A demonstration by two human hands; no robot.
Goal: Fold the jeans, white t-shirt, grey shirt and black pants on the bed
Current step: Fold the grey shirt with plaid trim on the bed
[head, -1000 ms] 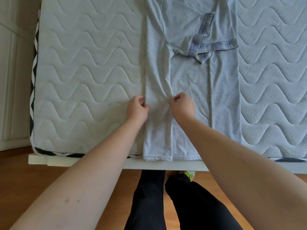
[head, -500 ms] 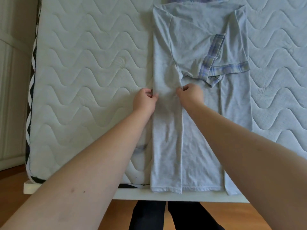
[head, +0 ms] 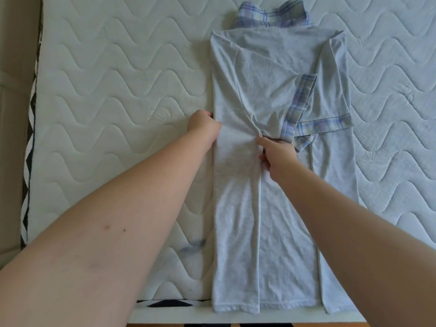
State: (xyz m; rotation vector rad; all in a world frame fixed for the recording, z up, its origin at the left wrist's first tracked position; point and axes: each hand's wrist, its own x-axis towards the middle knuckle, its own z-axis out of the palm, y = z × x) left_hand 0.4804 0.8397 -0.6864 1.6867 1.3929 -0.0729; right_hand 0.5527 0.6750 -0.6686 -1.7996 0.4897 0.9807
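Observation:
The grey shirt (head: 278, 208) with a plaid collar and plaid sleeve cuffs lies lengthwise on the quilted mattress (head: 118, 102), collar far from me, hem at the near edge. Both long sides and both sleeves are folded in over the middle. My left hand (head: 204, 125) grips the left folded edge at mid length, fingers curled. My right hand (head: 278, 154) pinches the inner edge of the left flap, just below the plaid cuff. The jeans, white t-shirt and black pants are out of view.
The mattress has a black-and-white zigzag border along its left side (head: 29, 138) and near edge. A white bed frame (head: 188, 315) runs under the shirt's hem. A small bluish stain (head: 192, 246) marks the mattress left of the shirt.
My view has tipped up the bed, so the collar now shows and my legs have dropped out. Both hands have slid up the left flap towards the cuffs, still holding its edges.

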